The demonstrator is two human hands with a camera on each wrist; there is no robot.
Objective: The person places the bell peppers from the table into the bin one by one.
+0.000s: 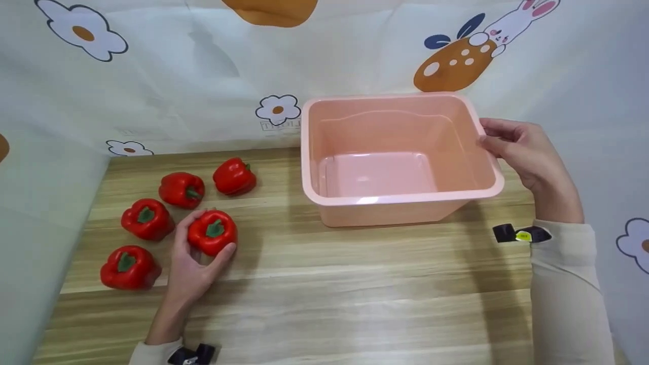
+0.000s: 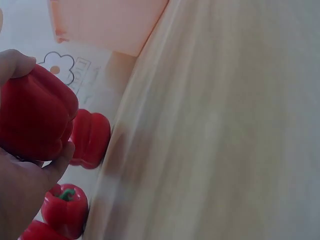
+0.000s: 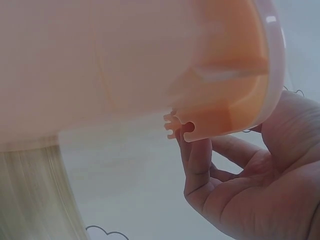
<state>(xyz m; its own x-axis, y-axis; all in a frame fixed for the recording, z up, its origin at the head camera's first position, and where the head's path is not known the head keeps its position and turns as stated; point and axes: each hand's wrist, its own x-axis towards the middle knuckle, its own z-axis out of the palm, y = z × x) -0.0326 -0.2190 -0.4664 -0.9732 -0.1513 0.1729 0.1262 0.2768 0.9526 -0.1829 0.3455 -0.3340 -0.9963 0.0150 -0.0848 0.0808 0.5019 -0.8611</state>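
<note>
My left hand [image 1: 195,271] grips a red bell pepper [image 1: 213,233] with a green stem, thumb on its near side and fingers round the far side. In the left wrist view this held pepper [image 2: 37,115] is above the table. At the right, my right hand [image 1: 532,154] holds the side rim of a pink plastic bin [image 1: 375,200], thumb on top and fingers underneath. The right wrist view shows those curled fingers [image 3: 200,170] below the rim. The inside of the bin holds nothing visible.
Several more red peppers lie on the wooden table [image 1: 365,294] to the left: one at the back [image 1: 234,176], others [image 1: 147,219] beside and behind my left hand. A pale patterned sheet [image 1: 203,76] rises behind the table and along both sides.
</note>
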